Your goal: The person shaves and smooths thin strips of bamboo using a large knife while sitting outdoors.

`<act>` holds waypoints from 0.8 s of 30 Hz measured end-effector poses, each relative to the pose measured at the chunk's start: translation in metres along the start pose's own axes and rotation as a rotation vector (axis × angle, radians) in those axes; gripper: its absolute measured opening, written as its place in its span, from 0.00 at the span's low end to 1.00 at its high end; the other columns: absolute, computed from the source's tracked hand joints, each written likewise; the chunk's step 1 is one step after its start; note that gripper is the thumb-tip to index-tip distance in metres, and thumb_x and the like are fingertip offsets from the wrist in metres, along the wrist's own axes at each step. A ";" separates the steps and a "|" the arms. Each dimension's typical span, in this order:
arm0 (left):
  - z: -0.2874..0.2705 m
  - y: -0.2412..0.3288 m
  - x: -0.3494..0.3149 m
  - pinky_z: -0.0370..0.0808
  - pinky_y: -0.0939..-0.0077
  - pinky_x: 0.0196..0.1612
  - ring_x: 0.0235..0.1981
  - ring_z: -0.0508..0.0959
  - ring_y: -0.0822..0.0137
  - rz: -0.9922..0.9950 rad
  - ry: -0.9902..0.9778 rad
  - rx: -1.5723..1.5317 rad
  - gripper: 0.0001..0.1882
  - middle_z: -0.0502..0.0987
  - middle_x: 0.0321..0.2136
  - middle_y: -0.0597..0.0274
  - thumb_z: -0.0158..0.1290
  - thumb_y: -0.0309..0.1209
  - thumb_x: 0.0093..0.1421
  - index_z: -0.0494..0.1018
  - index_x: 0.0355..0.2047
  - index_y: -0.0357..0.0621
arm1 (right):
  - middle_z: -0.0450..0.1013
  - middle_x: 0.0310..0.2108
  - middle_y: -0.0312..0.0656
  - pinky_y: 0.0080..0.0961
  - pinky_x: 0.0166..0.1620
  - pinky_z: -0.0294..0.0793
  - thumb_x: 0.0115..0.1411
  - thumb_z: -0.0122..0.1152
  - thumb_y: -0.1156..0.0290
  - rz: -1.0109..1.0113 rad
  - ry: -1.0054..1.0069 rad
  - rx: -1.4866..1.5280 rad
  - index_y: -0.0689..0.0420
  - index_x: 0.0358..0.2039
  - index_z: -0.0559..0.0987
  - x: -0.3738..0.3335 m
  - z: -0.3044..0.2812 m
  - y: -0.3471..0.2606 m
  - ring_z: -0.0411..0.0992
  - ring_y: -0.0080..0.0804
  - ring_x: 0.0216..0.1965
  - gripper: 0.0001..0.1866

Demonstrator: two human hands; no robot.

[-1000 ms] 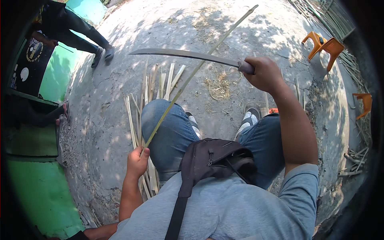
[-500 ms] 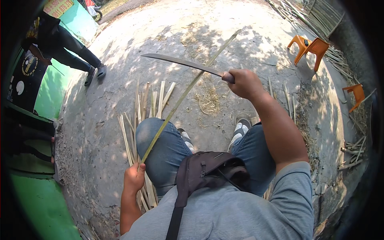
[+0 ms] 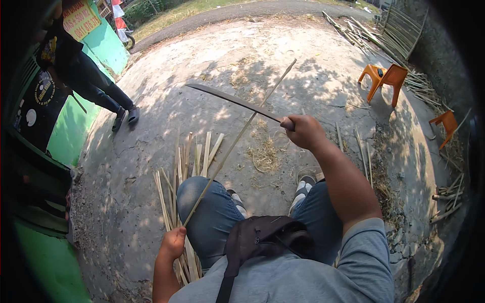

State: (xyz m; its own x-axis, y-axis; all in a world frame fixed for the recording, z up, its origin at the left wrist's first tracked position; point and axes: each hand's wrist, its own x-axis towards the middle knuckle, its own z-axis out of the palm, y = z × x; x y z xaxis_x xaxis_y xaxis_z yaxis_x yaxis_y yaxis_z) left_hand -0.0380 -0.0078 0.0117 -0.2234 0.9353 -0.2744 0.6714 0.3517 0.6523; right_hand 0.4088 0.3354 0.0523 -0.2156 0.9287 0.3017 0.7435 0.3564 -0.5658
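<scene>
In my right hand (image 3: 304, 132), closed round its handle, is a long machete (image 3: 237, 100) whose dark blade points left and away from me. The blade crosses a long, thin bamboo strip (image 3: 227, 154) and looks to be touching it. My left hand (image 3: 173, 243) grips the near end of that strip beside my left knee. From there the strip slants up and right over the knee, its far tip in the air or over the ground ahead. Beneath my left hand and along my left leg lies a bundle of split bamboo strips (image 3: 206, 160).
A person (image 3: 86, 65) stands at the far left by a green wall (image 3: 76, 113). Orange plastic chairs (image 3: 394, 77) are at the right. Bamboo poles (image 3: 364, 36) lie at the back right. Shavings (image 3: 262, 157) litter the concrete ahead of my feet, and more strips (image 3: 361, 149) lie right.
The view has tilted up, showing more of the road. The strip has turned and looks thinner, edge-on. The machete still lies across it, now angled more down toward its handle.
</scene>
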 end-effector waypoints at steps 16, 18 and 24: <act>-0.002 -0.005 0.006 0.68 0.68 0.33 0.28 0.68 0.71 -0.006 -0.078 -0.126 0.39 0.70 0.22 0.67 0.40 0.65 0.75 0.71 0.27 0.38 | 0.82 0.32 0.48 0.50 0.40 0.79 0.65 0.63 0.57 0.024 -0.154 -0.109 0.46 0.36 0.86 -0.001 -0.007 -0.027 0.81 0.54 0.36 0.10; -0.003 -0.007 0.008 0.68 0.68 0.33 0.27 0.67 0.71 -0.027 -0.088 -0.120 0.39 0.70 0.22 0.67 0.40 0.65 0.75 0.70 0.27 0.39 | 0.82 0.33 0.48 0.51 0.41 0.79 0.66 0.63 0.55 0.015 -0.152 -0.060 0.46 0.37 0.86 -0.003 -0.005 -0.019 0.81 0.55 0.38 0.11; -0.003 -0.021 0.014 0.66 0.70 0.31 0.25 0.65 0.72 -0.049 -0.159 -0.177 0.38 0.66 0.21 0.69 0.40 0.66 0.75 0.68 0.25 0.43 | 0.81 0.29 0.47 0.49 0.39 0.81 0.59 0.65 0.63 -0.307 -0.193 -0.222 0.48 0.33 0.83 -0.021 0.010 -0.039 0.82 0.53 0.35 0.05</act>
State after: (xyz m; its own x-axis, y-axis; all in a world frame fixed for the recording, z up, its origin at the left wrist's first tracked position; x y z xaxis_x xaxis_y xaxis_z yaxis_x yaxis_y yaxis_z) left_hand -0.0573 -0.0024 -0.0034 -0.1290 0.9040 -0.4075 0.5251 0.4109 0.7453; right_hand 0.3779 0.3033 0.0604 -0.5473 0.7925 0.2691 0.7401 0.6084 -0.2865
